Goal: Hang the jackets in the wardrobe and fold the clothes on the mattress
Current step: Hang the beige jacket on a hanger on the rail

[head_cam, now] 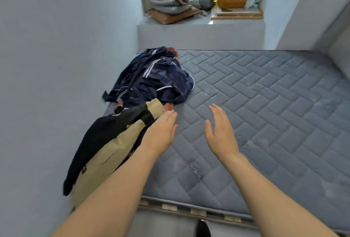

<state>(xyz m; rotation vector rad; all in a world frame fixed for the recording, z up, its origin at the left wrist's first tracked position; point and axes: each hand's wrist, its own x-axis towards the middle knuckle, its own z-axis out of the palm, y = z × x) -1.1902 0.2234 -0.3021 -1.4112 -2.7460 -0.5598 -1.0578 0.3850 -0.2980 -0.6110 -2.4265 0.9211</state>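
both hands over quilted grey mattress [265,92], fingers straight, grasping nothing: left hand [161,132] beside beige-and-black jacket [113,142] at near left edge; right hand [220,126] further right. crumpled navy jacket [153,79] heaped at far left by wall.

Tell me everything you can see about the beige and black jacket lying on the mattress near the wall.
The beige and black jacket is a tan woven-looking garment with black panels: a dark band across its upper part and a black section draped along its left edge. It lies crumpled and unfolded on the near left corner of the grey quilted mattress, against the pale wall, its lower end hanging past the mattress edge. Its far end meets the heap of navy striped sportswear. The left hand reaches over it, fingers straight; actual contact is unclear.
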